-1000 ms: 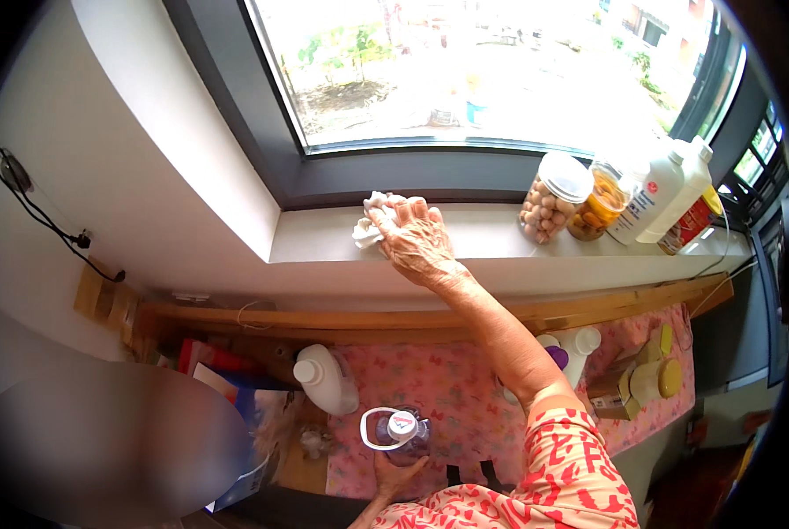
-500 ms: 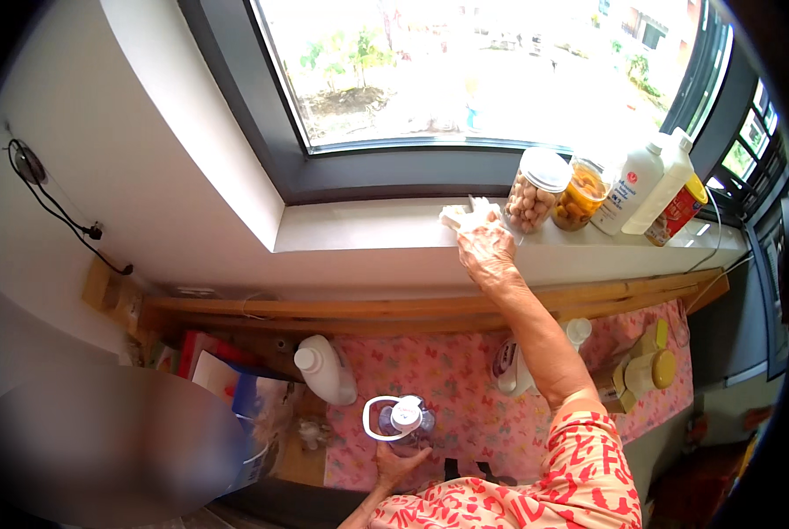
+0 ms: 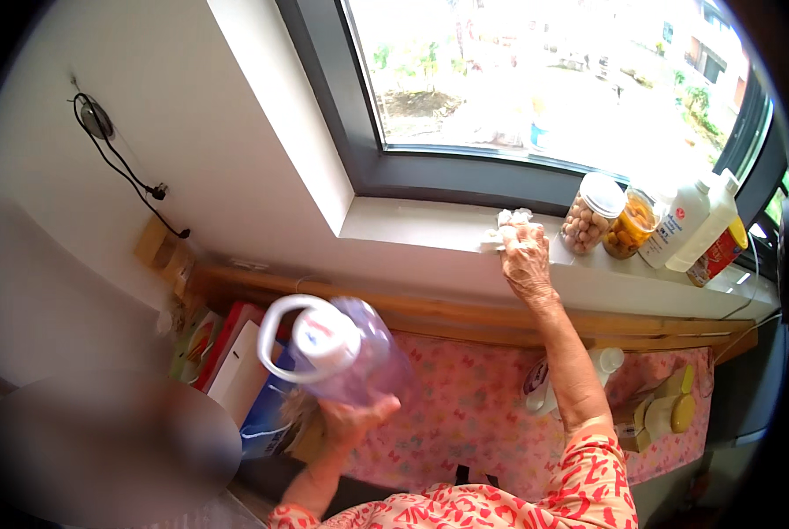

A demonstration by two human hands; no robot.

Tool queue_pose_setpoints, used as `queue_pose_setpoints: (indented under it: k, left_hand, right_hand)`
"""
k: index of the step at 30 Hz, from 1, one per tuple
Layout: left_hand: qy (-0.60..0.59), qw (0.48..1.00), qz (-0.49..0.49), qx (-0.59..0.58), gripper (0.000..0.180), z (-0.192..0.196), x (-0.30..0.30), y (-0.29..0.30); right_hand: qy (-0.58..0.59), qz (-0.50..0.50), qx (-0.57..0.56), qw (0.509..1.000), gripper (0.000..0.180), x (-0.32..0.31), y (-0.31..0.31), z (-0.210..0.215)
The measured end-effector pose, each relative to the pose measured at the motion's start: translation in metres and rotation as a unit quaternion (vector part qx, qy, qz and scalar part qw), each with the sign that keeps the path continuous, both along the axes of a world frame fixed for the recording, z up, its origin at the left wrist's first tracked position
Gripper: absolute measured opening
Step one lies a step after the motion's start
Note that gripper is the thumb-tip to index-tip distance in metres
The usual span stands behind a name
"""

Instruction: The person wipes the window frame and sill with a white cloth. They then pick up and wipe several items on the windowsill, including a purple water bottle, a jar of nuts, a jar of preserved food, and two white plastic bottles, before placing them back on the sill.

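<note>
Head view: right hand (image 3: 525, 256) is stretched out to the far window sill (image 3: 412, 231), palm down, fingers pressed flat onto a crumpled white cloth (image 3: 506, 226) (looks like a tissue or small rag, hard to tell which). The cloth sits on the sill just left of a clear jar of round nuts (image 3: 588, 214), nearly touching it. Right of that jar stand a jar of orange preserves (image 3: 631, 226), a white bottle (image 3: 678, 224) and a second white bottle with a spout cap (image 3: 710, 231), all in a row toward the right end of the sill.

Left hand (image 3: 352, 418) is near the body, fingers wrapped from below around a translucent purple bottle (image 3: 359, 357) with a white loop-handled cap (image 3: 311, 331); the bottle is tilted, cap pointing left, held up above the pink patterned tablecloth (image 3: 465, 414). Cap looks closed on.

Progress, judged from this: wiping of the sill is in hand. The stretch left of the cloth looks clean and bare; the right part, under and behind the jars and bottles, is not reached (they stand where they are). So roughly the open part is covered, the cluttered right end is left.

On the tablecloth: a white pump bottle (image 3: 540, 388) and a yellow-capped container (image 3: 672, 410), near right.
</note>
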State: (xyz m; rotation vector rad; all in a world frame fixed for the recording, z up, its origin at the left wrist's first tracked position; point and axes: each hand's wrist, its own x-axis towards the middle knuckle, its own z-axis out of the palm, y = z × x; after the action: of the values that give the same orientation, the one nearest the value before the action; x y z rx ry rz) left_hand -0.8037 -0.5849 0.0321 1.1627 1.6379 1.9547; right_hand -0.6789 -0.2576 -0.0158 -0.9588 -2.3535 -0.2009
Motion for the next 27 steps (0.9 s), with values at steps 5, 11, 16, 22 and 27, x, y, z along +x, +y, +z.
queue_pose_setpoints:
  k: [5,11,16,22,27]
  left_hand:
    - [0.065,0.992,0.079,0.077,0.097,0.074,-0.048,0.056]
    - [0.098,0.982,0.093,0.136,0.091,0.129,-0.085,0.121]
    - [0.086,0.983,0.088,0.139,0.088,0.107,-0.102,0.177]
    - [0.077,0.985,0.1,0.118,0.086,0.077,-0.11,0.222]
    - [0.109,0.983,0.119,0.09,0.092,0.065,-0.116,0.239]
  right_hand:
    - [0.049,0.062,-0.141,0.987,0.037,0.025,0.0,0.028]
    - [0.091,0.065,-0.115,0.987,0.029,0.024,0.003,0.018]
    - [0.08,0.054,-0.111,0.989,0.035,0.021,0.002,0.018]
    - [0.085,0.048,-0.087,0.991,0.04,0.021,0.003,0.012]
    - [0.084,0.053,-0.096,0.99,0.042,0.021,0.005,0.009]
